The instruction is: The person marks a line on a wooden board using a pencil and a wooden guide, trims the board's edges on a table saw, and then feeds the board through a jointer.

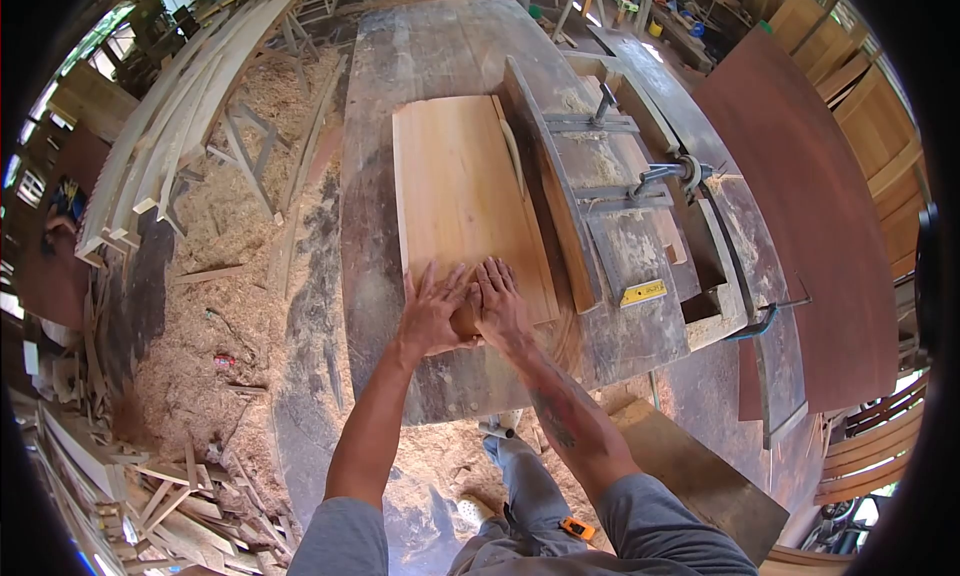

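A pale wooden board (455, 196) lies flat on the dark, worn workbench (400, 51), its near end under both palms. My left hand (435, 311) presses on the near left part, fingers spread over the wood. Close beside it, my right hand (500, 306) lies flat with fingers stretched forward; the two thumbs are near each other. A thin curved wood strip (511, 146) runs along the board's far right edge. Just to the right, a long upright wooden fence (550, 191) stands on the bench.
Right of the fence are metal clamps (660, 174), a yellow-marked square (643, 293) and sawdust. A blue clamp (757, 324) grips the bench's right edge. Long planks (185, 111) rest on trestles at left. Shavings (225, 306) and offcuts (170, 496) cover the floor.
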Motion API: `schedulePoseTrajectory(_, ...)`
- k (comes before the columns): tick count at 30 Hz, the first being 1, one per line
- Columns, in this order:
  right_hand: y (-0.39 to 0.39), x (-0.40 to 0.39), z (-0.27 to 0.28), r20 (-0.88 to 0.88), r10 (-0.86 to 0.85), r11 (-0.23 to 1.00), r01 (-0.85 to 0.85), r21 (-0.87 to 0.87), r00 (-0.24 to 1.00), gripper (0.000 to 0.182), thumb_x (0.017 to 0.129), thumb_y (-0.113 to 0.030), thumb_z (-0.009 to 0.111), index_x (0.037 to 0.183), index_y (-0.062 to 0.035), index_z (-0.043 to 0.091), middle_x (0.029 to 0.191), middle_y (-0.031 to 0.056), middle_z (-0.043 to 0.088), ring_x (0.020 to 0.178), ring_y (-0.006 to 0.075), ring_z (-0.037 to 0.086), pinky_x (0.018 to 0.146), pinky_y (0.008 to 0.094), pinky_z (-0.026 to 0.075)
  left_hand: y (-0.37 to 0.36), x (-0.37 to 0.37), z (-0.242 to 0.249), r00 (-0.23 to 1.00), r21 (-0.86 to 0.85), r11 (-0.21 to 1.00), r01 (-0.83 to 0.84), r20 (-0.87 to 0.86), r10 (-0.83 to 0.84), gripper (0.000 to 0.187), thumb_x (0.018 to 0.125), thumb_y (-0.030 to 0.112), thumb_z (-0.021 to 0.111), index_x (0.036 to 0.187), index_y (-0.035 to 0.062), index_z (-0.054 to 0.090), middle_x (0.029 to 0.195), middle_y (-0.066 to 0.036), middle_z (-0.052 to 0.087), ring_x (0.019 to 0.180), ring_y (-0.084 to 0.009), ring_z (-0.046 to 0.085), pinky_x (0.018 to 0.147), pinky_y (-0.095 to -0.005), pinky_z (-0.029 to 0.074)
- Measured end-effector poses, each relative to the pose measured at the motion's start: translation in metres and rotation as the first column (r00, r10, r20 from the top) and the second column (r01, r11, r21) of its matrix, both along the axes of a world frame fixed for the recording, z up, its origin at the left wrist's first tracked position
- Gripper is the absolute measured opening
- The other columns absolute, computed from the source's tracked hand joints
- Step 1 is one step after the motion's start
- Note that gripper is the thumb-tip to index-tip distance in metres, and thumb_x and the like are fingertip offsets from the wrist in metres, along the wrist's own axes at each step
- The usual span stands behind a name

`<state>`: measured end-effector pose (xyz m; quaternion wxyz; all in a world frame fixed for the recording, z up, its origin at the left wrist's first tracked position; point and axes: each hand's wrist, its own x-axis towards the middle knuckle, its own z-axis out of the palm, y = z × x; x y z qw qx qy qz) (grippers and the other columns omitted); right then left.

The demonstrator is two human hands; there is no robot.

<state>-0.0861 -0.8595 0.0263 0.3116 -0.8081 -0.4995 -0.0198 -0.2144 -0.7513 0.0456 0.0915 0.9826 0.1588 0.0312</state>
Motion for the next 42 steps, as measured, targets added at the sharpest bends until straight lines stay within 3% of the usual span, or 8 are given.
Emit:
schedulePoseTrajectory(15,0.007,0.006,-0.002,0.029,0.017,1.0,-0.018,0.01,0.999,0.045,0.098,-0.026,0.043,0.127,0.0068,0.054,0.139,0.0259,0.048,0.133,0.0412,0.041,0.114,0.0468,0.03,0.007,0.005,0.001,1.0,-0.028,1.0,0.004,0.028,-0.003,0.118,0.054,0.078,0.072,0.151,0.021,0.035,0.16,-0.001,0.023,0.147,-0.0397,0.01,0.112,-0.0711,0.002)
schedulePoseTrajectory(19,0.013,0.003,-0.008,0.037,0.012,1.0,-0.013,0.01,0.999,0.045,0.098,-0.024,0.042,0.127,0.0083,0.053,0.139,0.027,0.047,0.134,0.0409,0.04,0.115,0.047,0.028,0.008,0.006,0.003,1.0,0.001,1.0,-0.003,-0.005,0.003,0.122,0.053,0.077,0.073,0.153,0.0223,0.029,0.16,0.0,0.022,0.147,-0.0394,0.01,0.112,-0.0708,0.003)
schedulePoseTrajectory(21,0.018,-0.006,-0.012,0.029,-0.084,0.996,0.084,0.012,0.996,0.046,0.098,-0.024,0.04,0.127,0.0098,0.052,0.139,0.0283,0.046,0.136,0.0402,0.038,0.116,0.0472,0.026,0.008,0.006,0.004,0.999,0.026,1.0,0.0,-0.035,0.001,0.123,0.053,0.077,0.073,0.153,0.0225,0.027,0.16,0.0,0.022,0.147,-0.0393,0.01,0.112,-0.0709,0.003)
schedulePoseTrajectory(30,0.02,-0.004,-0.011,0.029,-0.066,0.998,0.067,-0.021,0.997,0.049,0.098,-0.024,0.037,0.132,0.0095,0.049,0.142,0.0287,0.043,0.137,0.0403,0.036,0.118,0.0472,0.023,0.013,0.007,-0.003,1.0,0.021,1.0,-0.014,0.021,0.014,0.126,0.053,0.079,0.072,0.154,0.0224,0.024,0.159,0.0,0.024,0.146,-0.0401,0.014,0.112,-0.071,0.006)
schedulePoseTrajectory(42,0.023,-0.001,-0.008,0.02,-0.072,0.995,0.073,-0.07,0.997,0.05,0.099,-0.025,0.035,0.134,0.0085,0.047,0.144,0.0276,0.042,0.139,0.039,0.033,0.118,0.0467,0.021,0.015,0.011,0.0,1.0,0.001,1.0,-0.005,-0.03,0.005,0.127,0.053,0.08,0.071,0.155,0.0225,0.021,0.16,0.0,0.022,0.147,-0.0402,0.011,0.112,-0.0712,0.005)
